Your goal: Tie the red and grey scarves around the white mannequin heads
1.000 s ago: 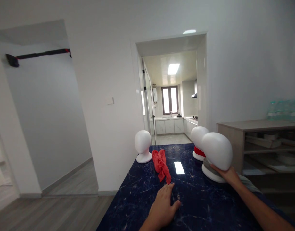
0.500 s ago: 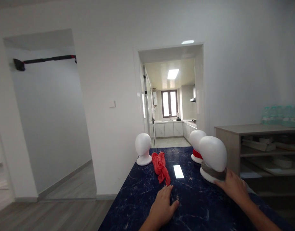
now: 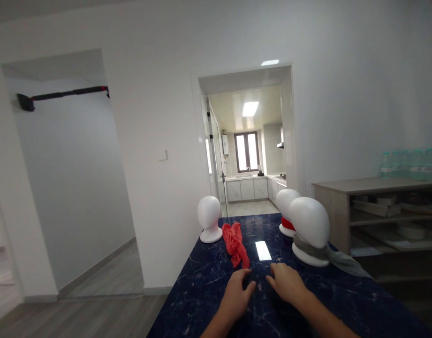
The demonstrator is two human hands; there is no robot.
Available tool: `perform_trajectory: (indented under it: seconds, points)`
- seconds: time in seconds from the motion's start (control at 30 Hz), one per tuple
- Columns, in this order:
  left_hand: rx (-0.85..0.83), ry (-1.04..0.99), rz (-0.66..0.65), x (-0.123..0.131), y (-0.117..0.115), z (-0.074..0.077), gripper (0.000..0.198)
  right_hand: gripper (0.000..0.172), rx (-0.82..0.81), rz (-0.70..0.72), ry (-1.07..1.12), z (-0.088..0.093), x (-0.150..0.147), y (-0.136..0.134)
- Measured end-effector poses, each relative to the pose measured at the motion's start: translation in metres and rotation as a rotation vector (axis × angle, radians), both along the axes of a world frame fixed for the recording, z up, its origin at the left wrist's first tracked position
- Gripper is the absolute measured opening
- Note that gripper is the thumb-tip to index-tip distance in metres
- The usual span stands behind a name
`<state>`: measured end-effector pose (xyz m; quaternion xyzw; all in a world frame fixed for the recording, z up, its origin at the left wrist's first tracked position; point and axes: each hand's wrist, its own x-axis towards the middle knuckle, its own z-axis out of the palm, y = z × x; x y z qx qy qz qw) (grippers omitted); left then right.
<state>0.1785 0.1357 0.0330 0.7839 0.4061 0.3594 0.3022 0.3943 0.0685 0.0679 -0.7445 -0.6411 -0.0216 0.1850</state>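
Observation:
My left hand (image 3: 238, 291) is over the dark blue marbled table (image 3: 208, 291), thumb apart from the fingers and nothing seen in it. Its fingertips are at the near end of a crumpled coral-red scarf (image 3: 234, 244); whether they touch it I cannot tell. Beside it, my right hand (image 3: 289, 283) is open, fingers bent a little, holding nothing. A white foam mannequin head (image 3: 309, 221) stands beyond the right hand with a grey scarf (image 3: 344, 263) around its neck, one end trailing right across the table. Behind it, another white head (image 3: 285, 201) wears a red band (image 3: 286, 224) at its neck.
A bare white mannequin head (image 3: 209, 213) stands at the table's far left corner. On the right, a grey shelf unit (image 3: 331, 206) holds trays, with water bottles (image 3: 409, 164) on top. A doorway beyond the table opens into a kitchen (image 3: 251, 188).
My right hand has let go of the grey scarf by the nearest mannequin head and moved left, next to my left hand. The left hand has barely moved.

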Motion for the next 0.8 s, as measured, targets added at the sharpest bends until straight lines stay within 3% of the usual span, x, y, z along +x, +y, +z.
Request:
perform_trajectory:
  seconds: [0.07,0.13,0.3,0.43,0.57,0.8]
  points:
    - [-0.062,-0.123,0.145,-0.004,0.021,0.002,0.035,0.015,0.055,0.003,-0.006,-0.007,-0.010,0.010]
    - [-0.114,-0.177,0.328,-0.014,0.051,0.007,0.033,0.016,0.133,0.001,0.010,-0.016,-0.016,0.015]
    - [-0.111,-0.163,0.707,-0.052,0.140,0.026,0.059,0.017,0.279,0.065,0.016,-0.028,-0.029,0.015]
    - [-0.028,-0.080,0.768,-0.067,0.192,0.036,0.083,0.021,0.278,0.106,-0.016,-0.032,-0.035,0.020]
    - [-0.014,0.005,0.770,-0.064,0.230,0.038,0.108,0.023,0.284,0.085,-0.004,-0.037,-0.036,0.026]
    - [-0.051,0.076,0.770,-0.052,0.281,0.045,0.113,0.025,0.254,0.048,0.015,-0.041,-0.036,0.027]
